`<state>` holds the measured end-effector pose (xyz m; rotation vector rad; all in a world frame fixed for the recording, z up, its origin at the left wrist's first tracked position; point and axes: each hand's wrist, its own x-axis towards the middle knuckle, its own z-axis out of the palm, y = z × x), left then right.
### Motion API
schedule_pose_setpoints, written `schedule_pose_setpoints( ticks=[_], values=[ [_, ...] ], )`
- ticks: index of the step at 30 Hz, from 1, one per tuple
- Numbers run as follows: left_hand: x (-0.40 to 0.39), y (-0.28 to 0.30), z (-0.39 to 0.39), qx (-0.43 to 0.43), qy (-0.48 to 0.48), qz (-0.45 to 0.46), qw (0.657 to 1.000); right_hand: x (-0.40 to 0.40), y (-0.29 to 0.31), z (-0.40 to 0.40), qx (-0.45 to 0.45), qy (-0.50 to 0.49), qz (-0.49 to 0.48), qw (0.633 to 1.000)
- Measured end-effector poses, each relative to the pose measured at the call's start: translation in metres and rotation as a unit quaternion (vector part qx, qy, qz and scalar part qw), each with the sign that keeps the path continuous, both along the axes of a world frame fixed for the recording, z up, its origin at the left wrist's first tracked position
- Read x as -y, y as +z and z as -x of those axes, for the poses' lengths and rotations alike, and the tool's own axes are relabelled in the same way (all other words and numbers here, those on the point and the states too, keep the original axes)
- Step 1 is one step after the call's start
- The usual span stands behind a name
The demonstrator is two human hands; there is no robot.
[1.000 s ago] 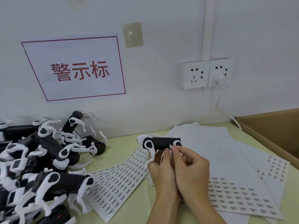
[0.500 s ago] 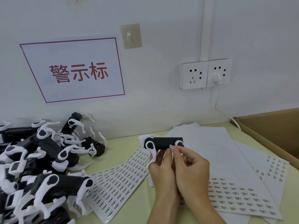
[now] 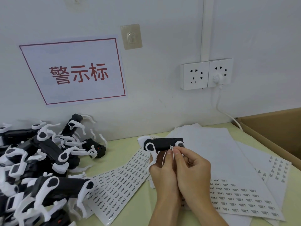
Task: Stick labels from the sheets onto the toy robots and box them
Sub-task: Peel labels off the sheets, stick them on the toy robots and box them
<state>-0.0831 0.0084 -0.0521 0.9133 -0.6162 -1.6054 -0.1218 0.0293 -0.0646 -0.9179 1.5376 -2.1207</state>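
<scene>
Since a sec ago hardly anything has shifted: my left hand (image 3: pixel 162 170) still holds the toy robot (image 3: pixel 163 144) up off the table (image 3: pixel 123 154), fingers curled round its underside, thumb lying along the black body. My right hand (image 3: pixel 193 167) keeps thumb and forefinger pinched together on the small label (image 3: pixel 171 147), which sits on the robot's side near its right-hand wheel joint. Robot looks about the same height and angle as before; view has tipped down a bit, so the wall sign (image 3: pixel 76 71) and socket (image 3: pixel 206 74) sit a touch lower.

Robot hangs above the label sheets (image 3: pixel 120 185), approx over the gap between the left sheet and the right stack (image 3: pixel 228 168).

Hard to make out: label print is too small to read. Can't tell if the label is fully stuck down or only tacked at one edge, my fingertips cover part of it. Robot's far side and its lower legs are hidden behind my left hand. Pile of toy robots (image 3: pixel 40 163) is cut off at the left and bottom edges. Cardboard box (image 3: pixel 276 132) is cut off at right, inside not visible.
</scene>
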Motion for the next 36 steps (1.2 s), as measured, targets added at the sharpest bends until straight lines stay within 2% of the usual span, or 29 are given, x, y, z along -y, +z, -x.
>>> schedule_pose_setpoints(
  ticks=[19, 29, 36],
  values=[
    [-0.0001, -0.0017, -0.0009, 0.027, -0.009, 0.030, 0.999, -0.0015, 0.0032, -0.0007, 0.001, 0.007, 0.001, 1.000],
    [-0.0012, 0.0023, -0.0019, -0.036, -0.010, 0.024, 0.999, -0.0037, 0.0043, -0.0028, -0.015, -0.006, -0.020, 1.000],
    [-0.0015, 0.0031, -0.0036, -0.019, -0.014, 0.033, 0.999, -0.0054, 0.0063, -0.0039, -0.021, -0.010, -0.021, 1.000]
  ],
)
